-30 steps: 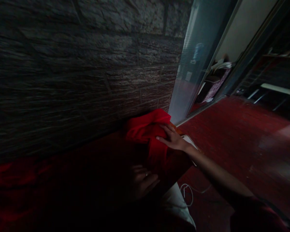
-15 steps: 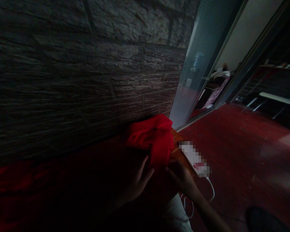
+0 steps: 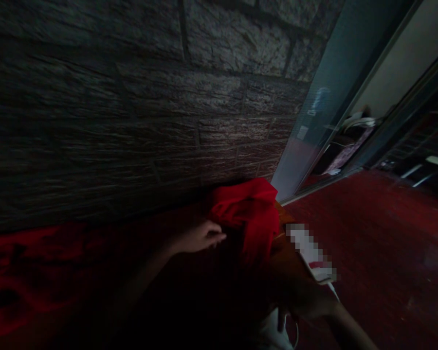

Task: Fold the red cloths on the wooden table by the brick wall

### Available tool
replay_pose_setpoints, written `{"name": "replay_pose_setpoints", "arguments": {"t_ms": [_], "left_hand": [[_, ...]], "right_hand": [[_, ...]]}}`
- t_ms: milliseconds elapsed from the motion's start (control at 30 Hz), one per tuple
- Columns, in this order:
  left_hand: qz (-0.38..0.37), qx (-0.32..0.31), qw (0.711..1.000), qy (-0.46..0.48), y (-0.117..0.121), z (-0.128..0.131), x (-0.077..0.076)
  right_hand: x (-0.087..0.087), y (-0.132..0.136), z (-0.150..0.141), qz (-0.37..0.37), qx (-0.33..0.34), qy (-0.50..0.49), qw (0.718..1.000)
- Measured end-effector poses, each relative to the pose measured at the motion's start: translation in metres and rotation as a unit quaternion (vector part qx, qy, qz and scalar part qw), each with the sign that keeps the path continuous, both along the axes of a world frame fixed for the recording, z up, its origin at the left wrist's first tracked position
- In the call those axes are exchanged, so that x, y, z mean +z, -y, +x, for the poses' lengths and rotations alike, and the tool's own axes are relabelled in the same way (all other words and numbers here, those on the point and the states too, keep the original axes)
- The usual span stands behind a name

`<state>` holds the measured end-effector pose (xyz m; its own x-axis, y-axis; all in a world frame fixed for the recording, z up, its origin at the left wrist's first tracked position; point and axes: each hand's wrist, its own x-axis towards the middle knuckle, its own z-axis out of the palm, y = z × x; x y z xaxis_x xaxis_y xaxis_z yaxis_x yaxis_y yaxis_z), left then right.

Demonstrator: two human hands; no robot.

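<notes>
A folded pile of red cloth [image 3: 261,206] lies on the dark wooden surface by the wall, one flap hanging toward me. Just left of that flap is my left hand [image 3: 202,236], its fingers loosely bent and slightly apart, with nothing visible in them. My right hand [image 3: 292,299] is in deep shadow lower right, above my pale-clad leg [image 3: 273,330]. Its fingers point down and look spread; nothing shows in them. More red cloth [image 3: 32,282] lies crumpled at the far left.
A white device with blurred-out areas [image 3: 310,250] sits at the wooden edge, a white cable [image 3: 334,290] running from it. A stone-block wall [image 3: 204,97] rises behind. A glass panel [image 3: 306,116] and red floor [image 3: 379,233] are to the right.
My hands have drawn apart from the hanging flap of the red pile: the left moved left and up, the right moved down toward my leg. The view has shifted left.
</notes>
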<state>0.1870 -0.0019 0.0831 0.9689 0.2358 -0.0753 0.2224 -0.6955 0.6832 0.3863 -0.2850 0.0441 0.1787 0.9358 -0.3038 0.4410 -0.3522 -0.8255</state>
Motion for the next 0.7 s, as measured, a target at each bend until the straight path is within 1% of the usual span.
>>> {"name": "replay_pose_setpoints", "arguments": {"t_ms": [33,67,100,133,167,200,233,267,300,333,367,400,467,500,567,700], "left_hand": [[0.024,0.074,0.994,0.079,-0.011,0.007,-0.005],[0.06,0.153,0.973,0.162,-0.02,0.016,-0.011],[0.102,0.215,0.944,0.227,-0.029,0.025,-0.019],[0.143,0.252,0.919,0.267,-0.036,0.034,-0.028],[0.176,0.268,0.903,0.286,-0.042,0.042,-0.037],[0.2,0.267,0.897,0.288,-0.046,0.05,-0.047],[0.215,0.257,0.9,0.28,-0.05,0.056,-0.056],[0.221,0.246,0.905,0.269,-0.052,0.061,-0.064],[0.223,0.234,0.911,0.255,-0.054,0.065,-0.071],[0.223,0.225,0.917,0.244,-0.056,0.066,-0.077],[0.224,0.22,0.92,0.234,-0.057,0.067,-0.082],[0.226,0.219,0.922,0.226,-0.058,0.066,-0.085],[0.229,0.225,0.922,0.216,-0.06,0.064,-0.088],[0.23,0.229,0.921,0.213,-0.061,0.062,-0.089],[0.233,0.236,0.919,0.211,-0.062,0.06,-0.089],[0.243,0.252,0.912,0.215,-0.064,0.061,-0.091]], "right_hand": [[0.007,0.0,0.008,-0.007,0.023,-0.004,1.0],[0.015,-0.002,0.017,-0.027,0.052,-0.02,0.998],[0.024,-0.009,0.028,-0.048,0.074,-0.035,0.995],[0.033,-0.019,0.04,-0.054,0.087,-0.043,0.994],[0.04,-0.033,0.052,-0.037,0.072,-0.035,0.996],[0.046,-0.051,0.064,0.011,0.034,-0.008,0.999],[0.048,-0.071,0.077,0.083,-0.012,0.036,0.996],[0.048,-0.093,0.088,0.149,-0.059,0.105,0.982],[0.046,-0.115,0.099,0.186,-0.105,0.179,0.96],[0.041,-0.136,0.108,0.191,-0.142,0.241,0.941],[0.035,-0.154,0.116,0.172,-0.174,0.295,0.924],[0.028,-0.17,0.123,0.136,-0.195,0.335,0.912],[0.015,-0.191,0.132,0.067,-0.214,0.381,0.897],[0.009,-0.197,0.135,0.045,-0.214,0.392,0.894],[0.0,-0.201,0.141,0.027,-0.208,0.405,0.89],[-0.006,-0.203,0.154,0.013,-0.217,0.43,0.877]]}}
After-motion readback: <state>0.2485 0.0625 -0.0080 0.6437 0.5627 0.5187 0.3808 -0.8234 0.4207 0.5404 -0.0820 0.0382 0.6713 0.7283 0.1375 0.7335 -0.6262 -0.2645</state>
